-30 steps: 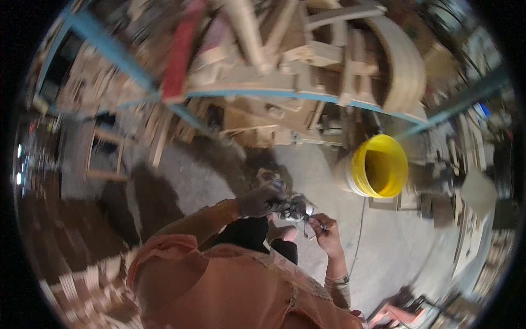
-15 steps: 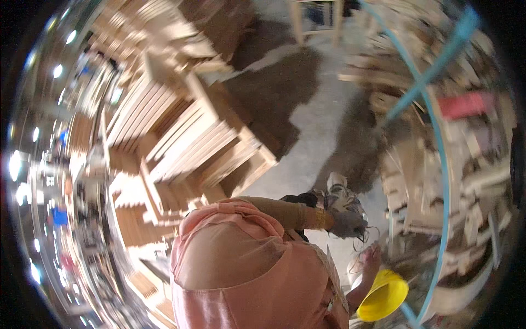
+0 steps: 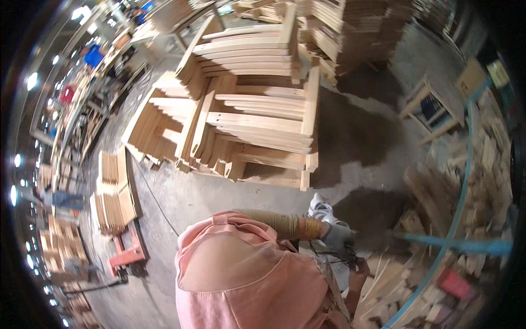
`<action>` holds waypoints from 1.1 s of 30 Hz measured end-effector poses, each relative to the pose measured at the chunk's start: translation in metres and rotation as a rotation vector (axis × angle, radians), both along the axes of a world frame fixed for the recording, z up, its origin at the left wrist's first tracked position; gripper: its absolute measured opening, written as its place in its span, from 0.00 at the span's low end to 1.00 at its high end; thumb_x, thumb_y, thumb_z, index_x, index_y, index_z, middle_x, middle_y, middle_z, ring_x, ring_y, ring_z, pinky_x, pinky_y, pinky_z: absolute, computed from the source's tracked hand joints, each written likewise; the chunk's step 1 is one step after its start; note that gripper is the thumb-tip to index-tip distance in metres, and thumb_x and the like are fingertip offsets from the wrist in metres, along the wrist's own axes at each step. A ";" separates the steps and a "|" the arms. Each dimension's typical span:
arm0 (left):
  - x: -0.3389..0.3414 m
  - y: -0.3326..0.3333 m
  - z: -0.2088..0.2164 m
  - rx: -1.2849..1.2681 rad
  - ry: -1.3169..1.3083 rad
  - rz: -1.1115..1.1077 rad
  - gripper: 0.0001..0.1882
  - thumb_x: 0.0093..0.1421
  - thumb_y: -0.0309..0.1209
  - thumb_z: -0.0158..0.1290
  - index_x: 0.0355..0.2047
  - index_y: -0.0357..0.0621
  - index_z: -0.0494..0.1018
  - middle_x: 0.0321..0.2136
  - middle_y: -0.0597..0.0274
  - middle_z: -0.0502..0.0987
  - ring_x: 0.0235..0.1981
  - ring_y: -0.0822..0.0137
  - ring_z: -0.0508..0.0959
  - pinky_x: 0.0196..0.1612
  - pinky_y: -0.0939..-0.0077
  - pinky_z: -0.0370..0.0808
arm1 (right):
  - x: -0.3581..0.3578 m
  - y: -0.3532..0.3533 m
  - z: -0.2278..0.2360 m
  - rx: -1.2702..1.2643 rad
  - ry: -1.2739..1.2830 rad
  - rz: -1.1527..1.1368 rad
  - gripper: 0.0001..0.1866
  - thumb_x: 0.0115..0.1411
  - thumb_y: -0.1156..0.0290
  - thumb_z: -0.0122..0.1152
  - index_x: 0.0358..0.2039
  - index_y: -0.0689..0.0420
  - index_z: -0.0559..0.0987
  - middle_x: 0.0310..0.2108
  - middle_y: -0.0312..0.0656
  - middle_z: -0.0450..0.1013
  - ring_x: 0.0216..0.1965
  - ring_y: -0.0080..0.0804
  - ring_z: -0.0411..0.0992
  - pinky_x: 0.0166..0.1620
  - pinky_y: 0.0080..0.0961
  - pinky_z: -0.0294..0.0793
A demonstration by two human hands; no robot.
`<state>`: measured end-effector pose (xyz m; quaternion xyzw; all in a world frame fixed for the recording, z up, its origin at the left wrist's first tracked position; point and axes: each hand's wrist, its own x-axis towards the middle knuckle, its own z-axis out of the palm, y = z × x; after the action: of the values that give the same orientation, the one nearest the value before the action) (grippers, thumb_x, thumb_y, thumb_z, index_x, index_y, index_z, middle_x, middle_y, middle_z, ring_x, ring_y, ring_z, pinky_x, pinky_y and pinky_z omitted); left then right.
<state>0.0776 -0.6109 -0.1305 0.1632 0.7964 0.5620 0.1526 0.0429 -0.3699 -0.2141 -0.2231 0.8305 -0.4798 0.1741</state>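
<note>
In the frame's lower right, dark cords [image 3: 346, 257] lie between your gloved left hand [image 3: 338, 236] and bare right hand [image 3: 359, 268]; I can't tell whether either grips. They're not yet put down, so the handling looks unfinished.

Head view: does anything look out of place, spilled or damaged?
Loose wood pieces lie jumbled at odd angles around the blue rack on the right, unlike the neatly stacked wooden frames; possibly just scrap. The dark thing by the left hand is too blurred to judge.

Grey floor [image 3: 213, 194], wooden frames [image 3: 263, 122], pallet jack [image 3: 127, 257]
</note>
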 end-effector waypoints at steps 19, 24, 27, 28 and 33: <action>0.013 0.003 -0.007 0.408 0.330 0.296 0.13 0.51 0.30 0.52 0.35 0.35 0.71 0.27 0.62 0.75 0.25 0.71 0.71 0.29 0.75 0.70 | -0.090 -0.085 0.084 0.072 -0.886 0.940 0.17 0.47 0.75 0.58 0.39 0.62 0.72 0.36 0.39 0.72 0.36 0.25 0.69 0.41 0.23 0.69; 0.044 0.024 0.008 0.236 -0.205 0.598 0.16 0.47 0.35 0.57 0.34 0.40 0.71 0.31 0.59 0.74 0.33 0.70 0.71 0.37 0.72 0.68 | -0.067 -0.075 0.076 -0.283 -1.054 0.918 0.31 0.53 0.69 0.50 0.56 0.62 0.53 0.51 0.41 0.60 0.46 0.29 0.65 0.43 0.26 0.68; 0.059 0.047 -0.023 -0.026 -0.093 0.880 0.12 0.47 0.36 0.56 0.28 0.41 0.72 0.27 0.57 0.74 0.28 0.68 0.71 0.33 0.73 0.68 | -0.034 -0.076 0.060 -0.496 -1.089 0.699 0.31 0.58 0.67 0.41 0.59 0.60 0.45 0.58 0.42 0.47 0.57 0.33 0.51 0.54 0.30 0.56; 0.062 0.055 -0.036 -0.107 0.014 0.974 0.11 0.48 0.35 0.55 0.26 0.40 0.72 0.25 0.57 0.74 0.26 0.68 0.71 0.31 0.73 0.68 | -0.026 -0.078 0.053 -0.568 -1.101 0.607 0.30 0.58 0.67 0.39 0.59 0.60 0.44 0.59 0.42 0.45 0.58 0.33 0.49 0.56 0.30 0.52; 0.094 0.073 -0.018 0.329 -0.039 1.206 0.11 0.52 0.35 0.52 0.29 0.38 0.74 0.21 0.58 0.75 0.23 0.72 0.72 0.28 0.75 0.69 | -0.022 -0.089 0.041 -0.339 -0.664 0.595 0.23 0.61 0.67 0.37 0.54 0.65 0.57 0.61 0.43 0.42 0.61 0.33 0.43 0.60 0.30 0.41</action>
<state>0.1712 -0.5376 -0.1487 -0.3040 0.6486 0.6673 -0.2040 0.0204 -0.4589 -0.1729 -0.3109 0.5401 -0.5831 0.5211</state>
